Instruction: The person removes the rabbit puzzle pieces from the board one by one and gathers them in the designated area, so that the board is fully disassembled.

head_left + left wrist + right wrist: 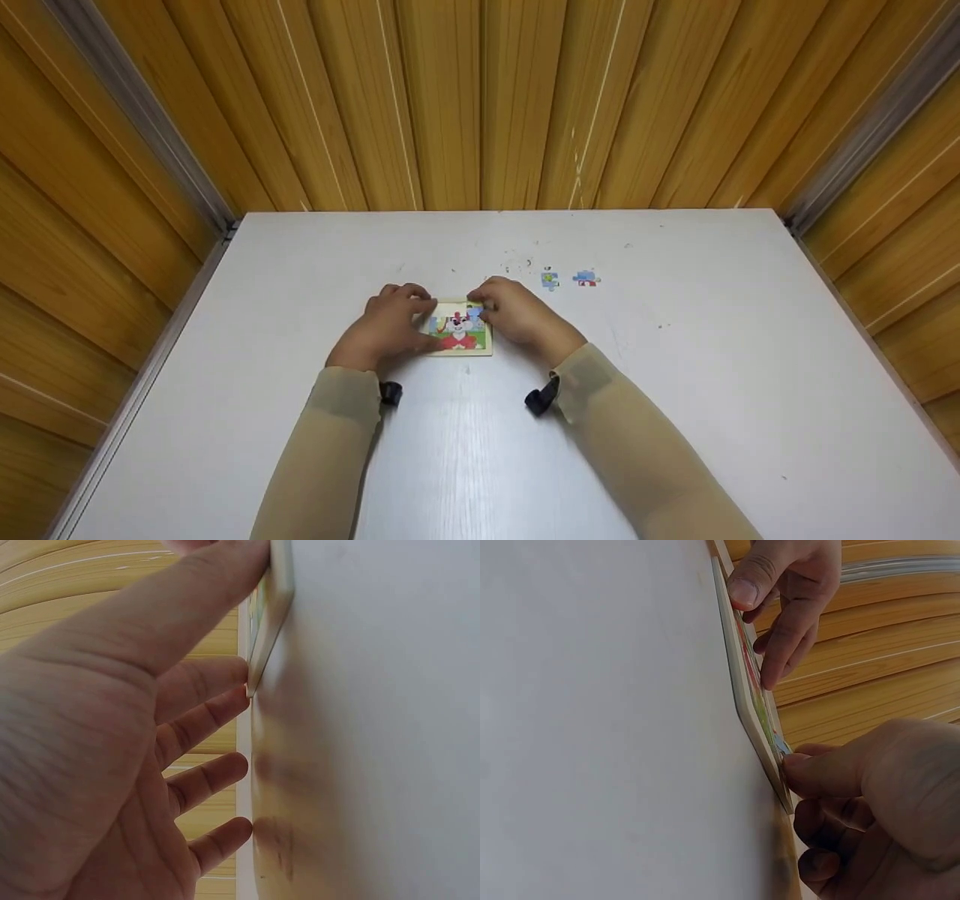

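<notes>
A small jigsaw puzzle board [466,341] with a pale frame lies on the table, picture up, showing a white cartoon animal in red. Its top left part shows bare backing. My left hand [388,324] rests at the board's left side, thumb on the near edge and index finger by the far corner; its other fingers [214,780] extend fairly straight, tips close to the tabletop. At the board's upper right, my right hand [521,315] pinches a bluish puzzle piece [781,743] between thumb and index finger. The right hand's remaining fingers are curled.
Two loose puzzle pieces lie beyond the right hand: a blue one with yellow-green [550,280] and a blue and red one [586,278]. The white table [712,360] meets wood-patterned walls [480,105] at the back and sides.
</notes>
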A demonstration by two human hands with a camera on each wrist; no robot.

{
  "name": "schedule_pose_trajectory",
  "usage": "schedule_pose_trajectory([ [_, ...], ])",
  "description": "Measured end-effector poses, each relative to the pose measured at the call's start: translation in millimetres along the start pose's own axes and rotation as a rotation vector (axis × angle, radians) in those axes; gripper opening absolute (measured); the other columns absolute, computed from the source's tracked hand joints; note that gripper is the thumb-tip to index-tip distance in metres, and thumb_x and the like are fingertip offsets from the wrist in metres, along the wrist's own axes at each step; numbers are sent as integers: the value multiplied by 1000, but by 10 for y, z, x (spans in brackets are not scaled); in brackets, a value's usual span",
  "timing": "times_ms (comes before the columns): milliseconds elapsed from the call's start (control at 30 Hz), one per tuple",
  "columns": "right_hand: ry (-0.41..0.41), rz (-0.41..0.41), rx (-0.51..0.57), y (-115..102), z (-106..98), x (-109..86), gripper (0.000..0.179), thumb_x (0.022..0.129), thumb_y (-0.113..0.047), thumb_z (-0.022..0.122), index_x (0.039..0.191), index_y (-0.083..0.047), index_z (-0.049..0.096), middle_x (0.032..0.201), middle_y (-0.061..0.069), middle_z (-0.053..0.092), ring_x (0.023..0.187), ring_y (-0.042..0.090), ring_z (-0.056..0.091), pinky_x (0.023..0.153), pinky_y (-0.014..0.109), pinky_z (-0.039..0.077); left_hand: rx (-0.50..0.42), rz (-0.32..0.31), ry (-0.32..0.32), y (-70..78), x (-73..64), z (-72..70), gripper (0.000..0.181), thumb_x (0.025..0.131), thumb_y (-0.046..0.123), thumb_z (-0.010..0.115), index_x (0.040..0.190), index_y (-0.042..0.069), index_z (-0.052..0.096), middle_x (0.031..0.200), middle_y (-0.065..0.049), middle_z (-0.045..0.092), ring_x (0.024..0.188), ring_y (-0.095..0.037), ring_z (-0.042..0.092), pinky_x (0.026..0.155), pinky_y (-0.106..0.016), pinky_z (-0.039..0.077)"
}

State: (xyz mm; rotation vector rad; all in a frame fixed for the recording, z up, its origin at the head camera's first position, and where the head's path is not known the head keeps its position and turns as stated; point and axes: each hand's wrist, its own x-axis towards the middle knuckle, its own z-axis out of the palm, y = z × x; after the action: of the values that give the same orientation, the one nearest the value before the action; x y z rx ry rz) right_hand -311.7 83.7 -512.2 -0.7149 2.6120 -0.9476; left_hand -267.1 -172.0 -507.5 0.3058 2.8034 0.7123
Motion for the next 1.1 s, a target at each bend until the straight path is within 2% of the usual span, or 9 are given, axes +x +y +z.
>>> schedule_pose_trajectory([
  [267, 9, 14, 13, 14, -16, 26, 41, 104, -6, 72, 146, -4, 75, 142, 13, 72, 142, 34, 67, 128, 52, 49, 10, 1, 3, -15, 17, -9, 77, 92, 39, 96, 161, 22, 66, 166, -3, 56, 159, -39, 41, 130, -67, 41],
  [433, 15, -22, -13, 39, -21, 39, 43, 102, -6, 72, 144, -3, 76, 140, 14, 73, 137, 33, 68, 126, 51, 51, 22, 10, 9, -7, 13, -26, 77, 91, 41, 96, 160, 22, 67, 165, -4, 57, 159, -39, 41, 130, -67, 40],
  [600, 9, -42, -41, 40, -41, 43, 42, 105, -8, 70, 146, -5, 76, 143, 14, 73, 141, 34, 67, 129, 51, 49, 9, -3, 16, 7, 14, -34, 78, 90, 43, 97, 159, 23, 68, 166, -2, 56, 158, -41, 42, 130, -66, 42],
  [867, 3, -43, -17, 48, -60, 34, 42, 106, -10, 68, 147, -5, 75, 146, 13, 72, 145, 34, 65, 132, 51, 46, 14, -3, 14, 11, 24, -50, 77, 90, 41, 97, 159, 23, 68, 166, -2, 57, 158, -40, 42, 129, -66, 43],
  [1000, 10, -51, 1, 30, -98, -1, 42, 105, -11, 69, 145, -5, 76, 144, 12, 73, 143, 34, 66, 130, 52, 48, 15, -16, 13, 9, 28, -22, 79, 89, 41, 98, 160, 23, 67, 167, -2, 56, 158, -40, 43, 129, -68, 43],
  [1100, 16, -54, 23, -2, -144, -29, 41, 105, -12, 70, 145, -8, 77, 144, 10, 72, 134, 32, 68, 122, 51, 54, 22, -21, 11, -1, 19, 3, 79, 89, 42, 98, 160, 23, 67, 168, -3, 56, 159, -40, 43, 129, -69, 43],
])
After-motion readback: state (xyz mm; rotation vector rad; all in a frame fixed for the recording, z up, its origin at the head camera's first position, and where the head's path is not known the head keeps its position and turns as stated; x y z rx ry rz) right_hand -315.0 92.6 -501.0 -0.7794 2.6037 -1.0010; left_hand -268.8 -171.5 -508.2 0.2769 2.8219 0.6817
